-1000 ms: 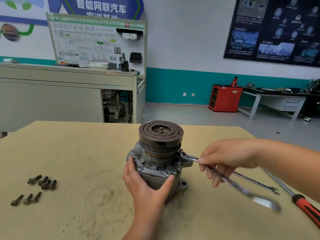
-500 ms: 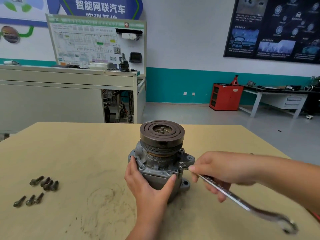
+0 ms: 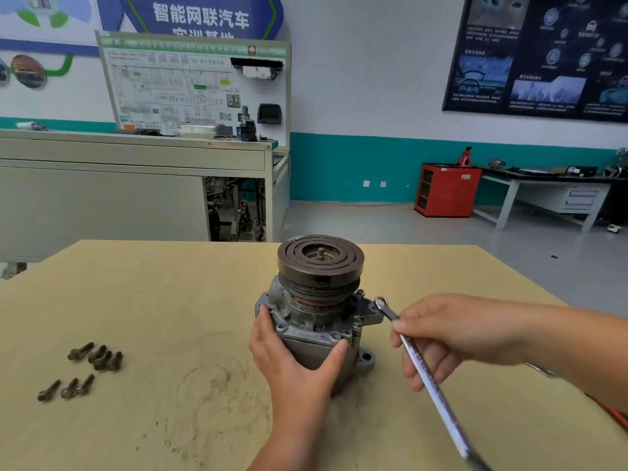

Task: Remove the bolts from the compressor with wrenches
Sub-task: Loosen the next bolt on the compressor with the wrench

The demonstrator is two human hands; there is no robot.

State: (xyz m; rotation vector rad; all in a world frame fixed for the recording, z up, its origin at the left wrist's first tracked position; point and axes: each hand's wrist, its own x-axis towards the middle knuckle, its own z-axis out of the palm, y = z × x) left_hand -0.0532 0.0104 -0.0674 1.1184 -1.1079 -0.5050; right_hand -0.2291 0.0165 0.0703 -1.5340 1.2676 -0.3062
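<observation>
A grey compressor [image 3: 316, 321] with a dark grooved pulley on top stands upright in the middle of the tan table [image 3: 170, 300]. My left hand [image 3: 289, 355] grips its housing from the front, thumb on the right side. My right hand [image 3: 448, 334] holds a silver wrench [image 3: 424, 372] near its ring end. The ring end sits just right of the compressor's flange, slightly off the bolt there. The wrench shaft slants down toward the lower right. Several removed bolts [image 3: 97, 355] lie loose at the table's left.
A second wrench end [image 3: 540, 370] peeks out under my right forearm, and a red tool handle [image 3: 615, 416] lies at the table's right edge. A grey workbench [image 3: 136, 185] stands behind the table. A red cabinet [image 3: 445, 190] stands far off on the floor.
My right hand swung the wrench handle toward me, from pointing right to slanting steeply down. The ring end has come off the flange bolt and lifted a little right. My left hand stays put.
</observation>
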